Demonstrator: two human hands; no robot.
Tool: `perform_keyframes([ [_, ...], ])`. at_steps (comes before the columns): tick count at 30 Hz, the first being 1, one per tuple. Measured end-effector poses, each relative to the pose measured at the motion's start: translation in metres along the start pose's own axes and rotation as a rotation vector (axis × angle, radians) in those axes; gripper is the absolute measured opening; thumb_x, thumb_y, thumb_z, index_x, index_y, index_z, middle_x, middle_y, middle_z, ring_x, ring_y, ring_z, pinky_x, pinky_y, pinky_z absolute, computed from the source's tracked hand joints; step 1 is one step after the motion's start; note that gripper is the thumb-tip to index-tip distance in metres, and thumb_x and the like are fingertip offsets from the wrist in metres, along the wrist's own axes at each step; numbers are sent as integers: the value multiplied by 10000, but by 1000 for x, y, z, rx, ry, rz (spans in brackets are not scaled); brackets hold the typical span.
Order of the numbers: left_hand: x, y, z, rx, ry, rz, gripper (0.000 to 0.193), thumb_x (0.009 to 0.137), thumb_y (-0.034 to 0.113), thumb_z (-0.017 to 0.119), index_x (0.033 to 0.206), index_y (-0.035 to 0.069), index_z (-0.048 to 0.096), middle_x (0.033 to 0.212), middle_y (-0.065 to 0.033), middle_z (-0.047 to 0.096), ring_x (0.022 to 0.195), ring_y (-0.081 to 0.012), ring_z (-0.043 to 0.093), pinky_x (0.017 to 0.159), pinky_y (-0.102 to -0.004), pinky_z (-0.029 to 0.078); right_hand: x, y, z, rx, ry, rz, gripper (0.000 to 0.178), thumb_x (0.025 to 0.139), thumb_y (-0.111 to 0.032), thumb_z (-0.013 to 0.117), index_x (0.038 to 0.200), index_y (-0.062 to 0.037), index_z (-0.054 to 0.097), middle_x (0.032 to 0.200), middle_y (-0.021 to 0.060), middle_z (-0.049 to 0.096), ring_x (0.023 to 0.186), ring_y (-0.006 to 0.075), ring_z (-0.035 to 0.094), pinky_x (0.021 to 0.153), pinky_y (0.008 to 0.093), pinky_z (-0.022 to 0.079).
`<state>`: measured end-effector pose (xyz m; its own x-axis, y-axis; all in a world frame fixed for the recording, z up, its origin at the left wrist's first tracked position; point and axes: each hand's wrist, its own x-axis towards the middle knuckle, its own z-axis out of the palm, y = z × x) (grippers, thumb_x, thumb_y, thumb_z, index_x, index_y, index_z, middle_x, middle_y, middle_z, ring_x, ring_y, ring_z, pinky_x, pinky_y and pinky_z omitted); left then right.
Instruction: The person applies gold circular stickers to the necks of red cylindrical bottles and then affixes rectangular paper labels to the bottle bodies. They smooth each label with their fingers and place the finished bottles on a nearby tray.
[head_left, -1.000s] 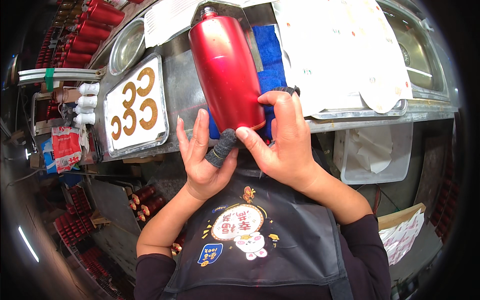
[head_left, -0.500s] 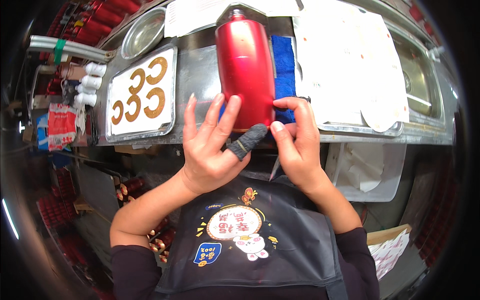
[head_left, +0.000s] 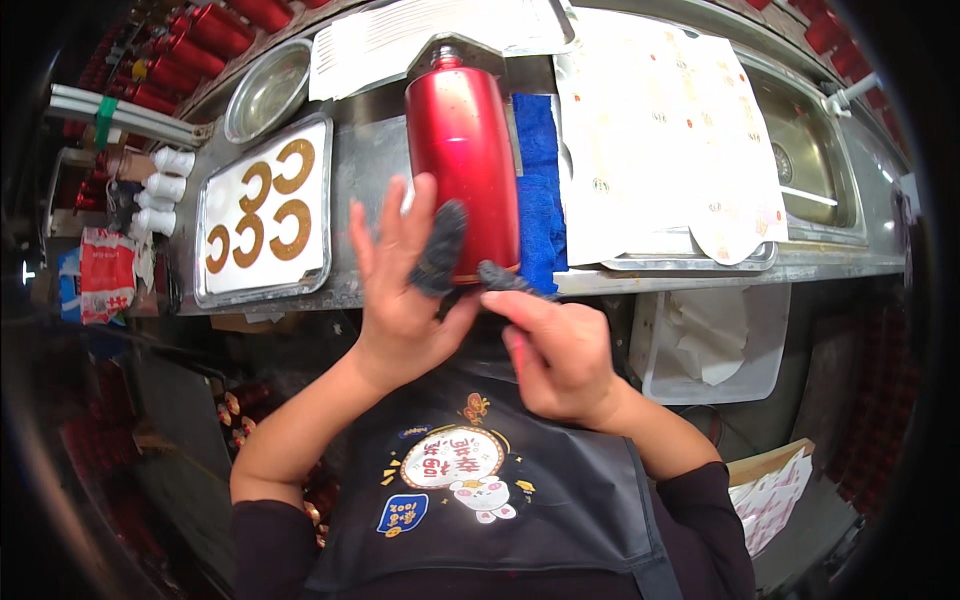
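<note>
A glossy red bottle (head_left: 463,150) lies on the metal bench, its threaded neck pointing away from me. My left hand (head_left: 395,300) is beside the bottle's near left side with its fingers spread, holding nothing. A dark grey finger cot (head_left: 438,250) covers one of its fingers. Near the bottle's base, my right hand (head_left: 565,350) has its fingers curled, with the index finger reaching toward my left thumb. Another grey finger cot (head_left: 505,279) shows behind that finger, close to the base. A thin pinkish edge shows near my right thumb; what that hand holds is unclear.
Left of the bottle sits a tray (head_left: 325,240) with several gold crescent-shaped pieces (head_left: 290,230). A blue cloth (head_left: 540,200) lies right of it. Printed white sheets (head_left: 670,150), a sink (head_left: 815,185) and a metal bowl (head_left: 268,92) are farther out. A plastic bin (head_left: 770,345) stands below.
My left hand has drawn back and tilted more upright. My right hand has left the bottle's right side, moving down and left to its base, its fingers curling. The view has shifted slightly.
</note>
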<state>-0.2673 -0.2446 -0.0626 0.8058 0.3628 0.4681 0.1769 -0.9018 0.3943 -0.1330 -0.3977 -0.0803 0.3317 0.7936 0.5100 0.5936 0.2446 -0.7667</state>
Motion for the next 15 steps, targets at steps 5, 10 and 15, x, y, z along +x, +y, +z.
perform_keyframes([
  [5, 24, 2, 18, 220, -22, 188, 700, 755, 174, 793, 1396, 11, 563, 1574, -226, 402, 1476, -459, 332, 1152, -698, 171, -13, -2, 2, 115, 69, 218, 307, 865, 88, 617, 1168, 37, 630, 973, 120, 714, 571, 82, 539, 528, 241, 411],
  [10, -3, -11, 37, -194, 273, 3, 814, 874, 281, 769, 1504, -52, 376, 1477, -258, 492, 1391, -472, 440, 1133, -732, 159, -16, -4, 5, 192, 40, 439, 318, 907, 57, 591, 1223, 31, 605, 672, 38, 597, 501, 80, 575, 485, 229, 429],
  [15, -29, -32, 32, -138, 15, -129, 833, 875, 351, 765, 1517, -11, 377, 1441, -228, 533, 1346, -399, 507, 1156, -715, 41, -10, -12, 1, -5, -19, 385, 341, 869, 60, 629, 1209, 42, 605, 848, 100, 666, 515, 127, 591, 509, 258, 467],
])
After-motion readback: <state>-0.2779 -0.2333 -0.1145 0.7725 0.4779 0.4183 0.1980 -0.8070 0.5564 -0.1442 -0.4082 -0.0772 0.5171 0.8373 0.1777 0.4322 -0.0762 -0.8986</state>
